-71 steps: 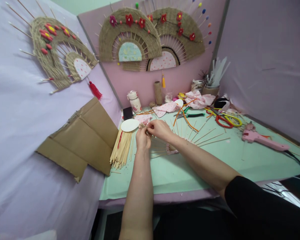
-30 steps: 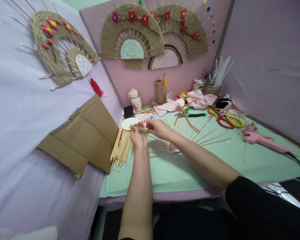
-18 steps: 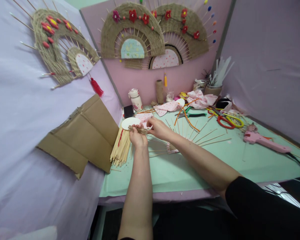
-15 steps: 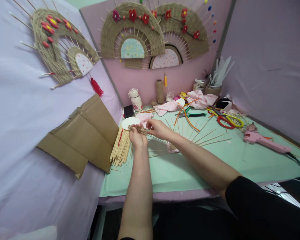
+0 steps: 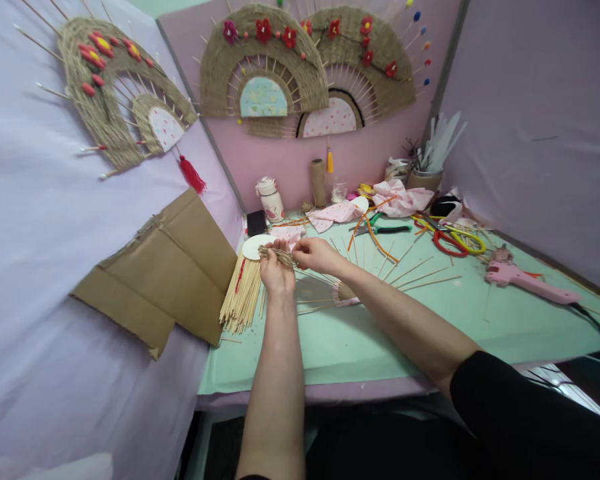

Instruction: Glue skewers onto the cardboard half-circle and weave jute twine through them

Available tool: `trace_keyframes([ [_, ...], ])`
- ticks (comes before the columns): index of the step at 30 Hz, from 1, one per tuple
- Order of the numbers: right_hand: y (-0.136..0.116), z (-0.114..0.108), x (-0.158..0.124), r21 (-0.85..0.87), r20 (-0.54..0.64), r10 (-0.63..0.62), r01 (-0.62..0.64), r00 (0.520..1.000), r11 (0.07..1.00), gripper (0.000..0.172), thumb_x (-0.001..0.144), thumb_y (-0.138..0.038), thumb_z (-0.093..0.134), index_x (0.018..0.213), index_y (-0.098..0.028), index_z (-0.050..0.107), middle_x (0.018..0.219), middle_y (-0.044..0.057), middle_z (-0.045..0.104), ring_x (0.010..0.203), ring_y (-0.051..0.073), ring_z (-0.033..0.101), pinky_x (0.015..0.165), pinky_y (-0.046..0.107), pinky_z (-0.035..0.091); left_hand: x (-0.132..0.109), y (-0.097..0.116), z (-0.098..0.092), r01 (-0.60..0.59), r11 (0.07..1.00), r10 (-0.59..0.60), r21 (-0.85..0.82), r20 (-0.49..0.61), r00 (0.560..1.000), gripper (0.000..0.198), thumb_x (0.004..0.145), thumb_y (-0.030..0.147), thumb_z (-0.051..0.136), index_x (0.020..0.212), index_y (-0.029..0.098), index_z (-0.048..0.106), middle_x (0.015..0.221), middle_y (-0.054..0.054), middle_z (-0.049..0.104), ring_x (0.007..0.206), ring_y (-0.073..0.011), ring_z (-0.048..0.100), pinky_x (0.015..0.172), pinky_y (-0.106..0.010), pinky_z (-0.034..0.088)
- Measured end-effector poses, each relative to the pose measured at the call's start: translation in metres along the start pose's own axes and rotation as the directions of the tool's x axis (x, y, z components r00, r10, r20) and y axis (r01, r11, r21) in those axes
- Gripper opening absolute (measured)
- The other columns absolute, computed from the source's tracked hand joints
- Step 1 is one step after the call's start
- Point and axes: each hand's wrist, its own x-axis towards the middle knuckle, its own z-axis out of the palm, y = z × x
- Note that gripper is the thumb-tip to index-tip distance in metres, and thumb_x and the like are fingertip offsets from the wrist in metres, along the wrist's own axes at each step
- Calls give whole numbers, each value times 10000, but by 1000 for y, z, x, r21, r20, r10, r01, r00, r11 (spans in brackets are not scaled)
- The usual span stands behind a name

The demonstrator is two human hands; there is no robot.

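A small bundle of brown twine (image 5: pixel 281 256) lies across the palm of my left hand (image 5: pixel 277 272), whose fingers curl round it. My right hand (image 5: pixel 314 255) is closed in a pinch at the bundle's right end, on what looks like the twine. Below and to the right, thin sticks (image 5: pixel 420 275) fan out over the table from a half-round base (image 5: pixel 346 293) with pink-patterned cloth, partly hidden by my right forearm. Close to my left hand are a white oval disc (image 5: pixel 258 247) and a thick bunch of bamboo sticks (image 5: pixel 241 293).
Folded cardboard (image 5: pixel 163 270) leans at the left. Pliers (image 5: pixel 380 230), scissors (image 5: pixel 455 241) and a pink glue gun (image 5: pixel 530 280) lie on the right of the green-covered table (image 5: pixel 380 353). A bottle (image 5: pixel 270 200) and twine roll (image 5: pixel 319 183) stand behind. Finished woven fans (image 5: pixel 213 73) hang on the walls.
The twine bundle has turned slightly in my left palm and shows more. My right hand has shifted a little at its end, still pinched. The view has moved slightly.
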Motion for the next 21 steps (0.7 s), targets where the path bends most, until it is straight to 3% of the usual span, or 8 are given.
trace_keyframes([
  [6,3,1,0,3,-44,-61,61,997,998,99,740,-211,555,719,-154,633,647,-7,643,625,100,567,582,193,372,-3,2,5,32,999,-32,-12,-5,999,202,961,108,368,851,184,520,972,-59,683,982,-115,661,952,-296,485],
  [11,8,2,2,3,-71,-81,81,994,997,141,736,-289,604,741,-152,638,645,-13,611,613,99,533,564,198,350,-8,3,9,47,997,-50,65,39,998,137,947,142,431,863,193,526,974,-55,688,971,-134,668,920,-305,487],
  [14,9,1,4,28,-87,-83,85,993,996,116,699,-241,605,766,-154,643,642,-27,591,612,98,514,566,202,347,-10,3,12,50,996,-55,72,67,996,127,939,146,450,849,193,527,881,-37,684,908,-135,677,928,-323,481],
  [17,9,-1,5,220,-53,-50,60,997,974,105,674,-204,597,756,-148,634,665,-21,602,634,103,527,598,209,382,-11,4,14,52,997,-57,66,77,995,144,935,130,457,830,193,531,800,-8,666,813,-107,672,915,-295,482],
  [21,7,-5,7,555,4,9,-9,1000,832,151,680,-241,630,792,-141,618,724,8,638,695,121,576,670,237,446,-10,5,13,84,996,-86,27,77,993,154,929,107,466,820,189,540,780,12,659,763,-77,658,880,-244,480],
])
